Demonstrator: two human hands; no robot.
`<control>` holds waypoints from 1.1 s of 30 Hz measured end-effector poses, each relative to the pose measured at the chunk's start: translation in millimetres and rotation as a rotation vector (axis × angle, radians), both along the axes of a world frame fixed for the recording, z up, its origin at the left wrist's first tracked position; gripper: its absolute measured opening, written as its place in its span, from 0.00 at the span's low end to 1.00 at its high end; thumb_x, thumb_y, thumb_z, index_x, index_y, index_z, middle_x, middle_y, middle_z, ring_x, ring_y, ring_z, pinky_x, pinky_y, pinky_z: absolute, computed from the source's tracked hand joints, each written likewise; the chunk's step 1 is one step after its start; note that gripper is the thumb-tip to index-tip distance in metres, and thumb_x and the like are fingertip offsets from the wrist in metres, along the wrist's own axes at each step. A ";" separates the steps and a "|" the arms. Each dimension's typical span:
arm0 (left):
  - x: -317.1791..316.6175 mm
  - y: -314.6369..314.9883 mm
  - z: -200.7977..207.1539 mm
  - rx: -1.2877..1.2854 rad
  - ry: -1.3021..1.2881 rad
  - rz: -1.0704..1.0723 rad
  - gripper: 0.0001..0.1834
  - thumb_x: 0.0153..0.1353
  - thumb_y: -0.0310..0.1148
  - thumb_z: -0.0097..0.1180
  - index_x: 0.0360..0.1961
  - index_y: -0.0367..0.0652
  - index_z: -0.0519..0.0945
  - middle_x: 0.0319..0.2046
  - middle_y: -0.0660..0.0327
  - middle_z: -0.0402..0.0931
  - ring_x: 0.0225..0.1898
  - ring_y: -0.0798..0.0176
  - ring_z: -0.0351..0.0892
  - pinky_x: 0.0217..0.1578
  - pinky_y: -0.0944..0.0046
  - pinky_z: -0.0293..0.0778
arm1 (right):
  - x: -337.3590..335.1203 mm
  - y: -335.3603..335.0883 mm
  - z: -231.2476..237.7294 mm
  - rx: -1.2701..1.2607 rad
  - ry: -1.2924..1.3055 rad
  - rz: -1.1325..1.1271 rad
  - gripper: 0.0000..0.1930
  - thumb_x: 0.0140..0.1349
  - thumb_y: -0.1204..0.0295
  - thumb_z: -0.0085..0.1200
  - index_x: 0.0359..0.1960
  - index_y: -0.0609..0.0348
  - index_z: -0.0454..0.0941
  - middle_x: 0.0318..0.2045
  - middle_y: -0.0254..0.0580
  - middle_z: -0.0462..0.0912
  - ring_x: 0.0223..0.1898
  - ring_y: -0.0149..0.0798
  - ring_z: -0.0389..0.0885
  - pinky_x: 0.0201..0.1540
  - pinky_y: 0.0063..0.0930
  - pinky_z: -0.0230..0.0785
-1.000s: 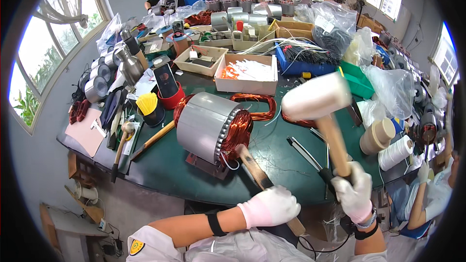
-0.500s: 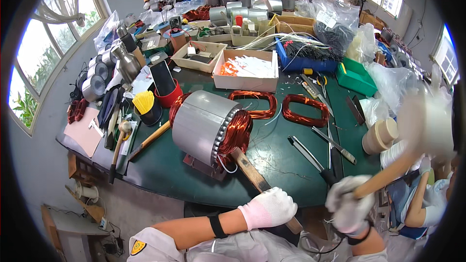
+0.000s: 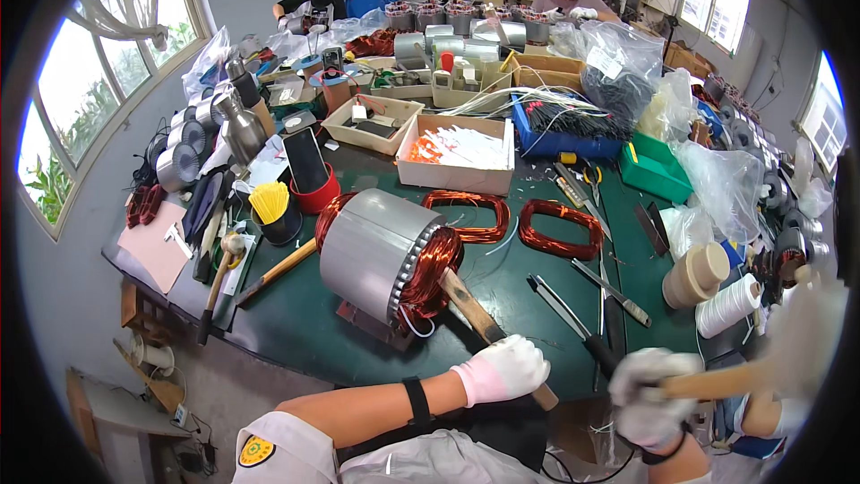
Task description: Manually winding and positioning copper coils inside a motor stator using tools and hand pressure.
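Observation:
A grey metal motor stator [image 3: 369,249] lies on its side at the middle of the bench, resting on a dark support [image 3: 363,327]. Copper windings [image 3: 434,276] bulge from its right end. My gloved left hand [image 3: 503,369] is closed round a flat wooden bar [image 3: 473,306], whose far end presses against those windings. At the lower right my gloved right hand [image 3: 652,399] grips the wooden handle of a mallet [image 3: 717,383]. Its pale, bulky head is smeared by motion, out to the right and away from the bar.
Two oval copper coils [image 3: 562,228] lie behind the stator. Tweezers or shears [image 3: 560,305] and a knife-like tool [image 3: 614,294] rest to the right, near a white thread spool [image 3: 727,305]. Another hammer [image 3: 278,274] lies left. Boxes [image 3: 457,175] line the back; co-workers sit beyond.
My right hand has swung the mallet downward, its head dropping on the right. The bar's far end has shifted slightly up and right against the windings. The whole view has tilted a little.

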State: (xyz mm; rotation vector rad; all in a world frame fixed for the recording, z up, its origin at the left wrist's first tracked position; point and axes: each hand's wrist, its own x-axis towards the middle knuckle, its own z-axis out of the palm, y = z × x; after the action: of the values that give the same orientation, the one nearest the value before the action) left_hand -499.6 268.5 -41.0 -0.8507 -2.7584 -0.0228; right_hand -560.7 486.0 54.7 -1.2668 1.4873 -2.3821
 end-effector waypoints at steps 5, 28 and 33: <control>23.4 10.0 -3.2 0.035 -0.205 -0.092 0.09 0.59 0.37 0.58 0.26 0.45 0.82 0.24 0.59 0.82 0.29 0.53 0.87 0.32 0.53 0.80 | -16.6 -3.6 -50.4 1.296 0.672 -0.204 0.17 0.65 0.57 0.67 0.33 0.58 0.75 0.21 0.50 0.79 0.23 0.57 0.82 0.26 0.47 0.75; 237.7 -258.9 10.9 1.588 -0.043 1.337 0.16 0.73 0.37 0.59 0.51 0.35 0.81 0.36 0.58 0.84 0.31 0.64 0.86 0.31 0.67 0.83 | -1.0 -28.4 -67.8 0.929 0.706 -0.594 0.13 0.58 0.70 0.65 0.43 0.56 0.80 0.37 0.45 0.81 0.41 0.52 0.81 0.46 0.48 0.74; 176.2 -175.7 35.4 0.744 -0.075 0.815 0.21 0.60 0.28 0.67 0.54 0.34 0.81 0.45 0.51 0.84 0.45 0.54 0.86 0.48 0.56 0.81 | 17.2 -67.3 -104.9 1.040 0.708 -0.501 0.10 0.58 0.68 0.66 0.40 0.56 0.83 0.37 0.41 0.83 0.44 0.49 0.80 0.49 0.46 0.73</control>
State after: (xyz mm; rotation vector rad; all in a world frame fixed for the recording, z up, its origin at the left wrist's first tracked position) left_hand -323.3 92.8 -5.6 0.4613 -2.6027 -0.8556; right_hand -543.5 418.7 -50.2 -1.5188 2.8974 -0.8246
